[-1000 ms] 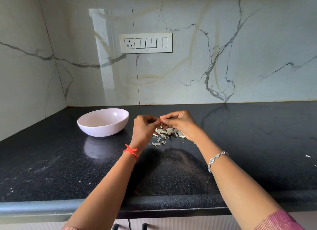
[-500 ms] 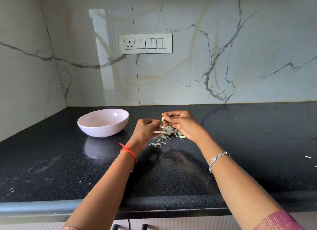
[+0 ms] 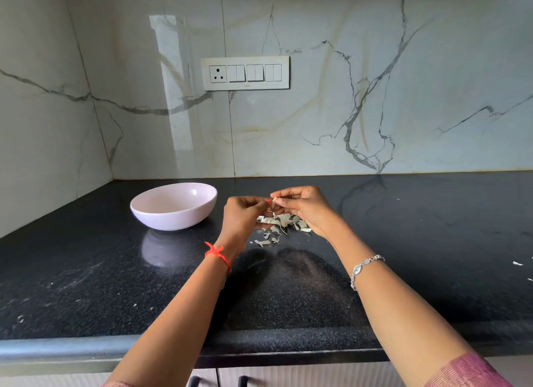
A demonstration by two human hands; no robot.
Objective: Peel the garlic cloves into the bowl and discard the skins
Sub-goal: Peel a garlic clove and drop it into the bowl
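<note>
Pinching away up front: the right hand (image 3: 305, 210) has the garlic clove (image 3: 274, 202) nipped between thumb and fingertips, held roughly upright and just above the counter. The left hand (image 3: 242, 216) comes in from the other side with its fingers curled and its tips right on the clove, picking at the skin by the look of it. Both hands are closed on that one small piece, knuckles nearly touching.

Directly beneath them lies the pile of skins (image 3: 284, 222), pale scraps scattered on the black countertop (image 3: 403, 228), a few stragglers trailing toward the near edge.

Now the relation that matters: the bowl (image 3: 173, 219) sits to the left of the hands, near the left hand and farther from the right hand that carries the clove. So the drop calls for a short move leftward, either the right hand crossing over the left or a hand-over. Nothing stands between the hands and the bowl, just bare counter. No cloves show in the part of the bowl's inside that faces us.

Farther out, a switch panel (image 3: 245, 73) sits on the marble wall, well clear of it all.
</note>
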